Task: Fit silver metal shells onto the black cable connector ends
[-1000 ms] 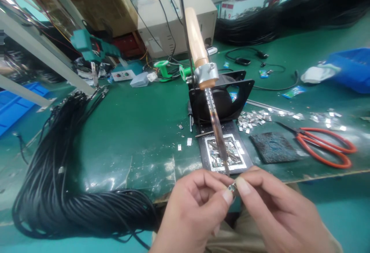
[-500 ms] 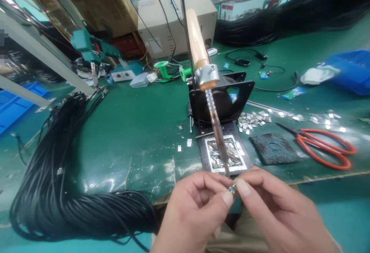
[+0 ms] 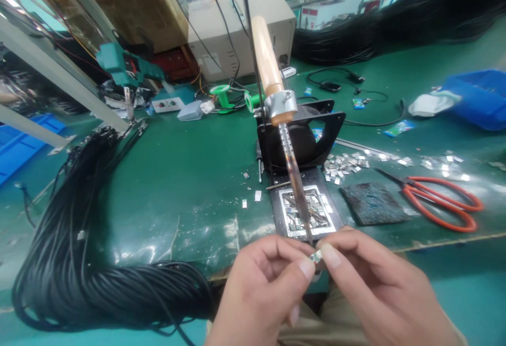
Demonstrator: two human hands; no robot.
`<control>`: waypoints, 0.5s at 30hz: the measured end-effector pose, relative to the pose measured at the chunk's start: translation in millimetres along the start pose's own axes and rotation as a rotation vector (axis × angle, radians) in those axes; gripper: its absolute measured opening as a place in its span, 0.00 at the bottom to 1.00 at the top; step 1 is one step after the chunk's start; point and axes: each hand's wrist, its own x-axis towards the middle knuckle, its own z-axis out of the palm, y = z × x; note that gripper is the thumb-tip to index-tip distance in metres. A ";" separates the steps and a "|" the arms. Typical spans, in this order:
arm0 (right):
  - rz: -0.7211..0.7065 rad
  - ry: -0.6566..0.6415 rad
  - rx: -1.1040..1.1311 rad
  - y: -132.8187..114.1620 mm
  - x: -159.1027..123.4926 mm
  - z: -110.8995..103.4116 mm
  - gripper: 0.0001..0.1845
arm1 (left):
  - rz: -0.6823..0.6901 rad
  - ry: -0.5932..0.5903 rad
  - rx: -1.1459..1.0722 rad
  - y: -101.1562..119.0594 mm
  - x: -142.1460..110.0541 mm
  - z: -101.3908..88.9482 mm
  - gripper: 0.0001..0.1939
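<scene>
Between my two hands, at the lower middle, is a small metal connector piece [image 3: 315, 257], silvery with a bit of green. My left hand [image 3: 265, 285] pinches it from the left between thumb and forefinger. From the right, the thumb and forefinger of my right hand [image 3: 367, 277] press on its other end. Just above them is the tip of a soldering iron [image 3: 296, 185] with a wooden handle, clamped at a slant and pointing down. Under the iron, a white-rimmed square tray [image 3: 282, 214] holds many small metal pieces. My fingers hide part of the connector piece.
A bundle of black cables [image 3: 71, 240] lies left. Behind the iron stands a black fan [image 3: 292, 140]. To the right are small silvery pieces [image 3: 348, 166], a dark sponge [image 3: 371, 204] and orange-handled scissors [image 3: 443, 201]. A blue bag [image 3: 482, 98] sits farther right.
Both hands keep their pinch beside the iron tip, with only a slight shift of the fingers and the small piece. The view has moved a little.
</scene>
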 end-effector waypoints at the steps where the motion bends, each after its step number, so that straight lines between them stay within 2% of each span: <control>1: 0.001 -0.001 0.006 0.0 -0.5 -0.4 0.14 | -0.002 0.002 0.003 0.2 0.2 0.2 0.14; 15: -0.008 0.021 0.005 1.2 0.7 0.5 0.13 | -0.010 -0.011 0.050 -1.1 1.2 -0.7 0.14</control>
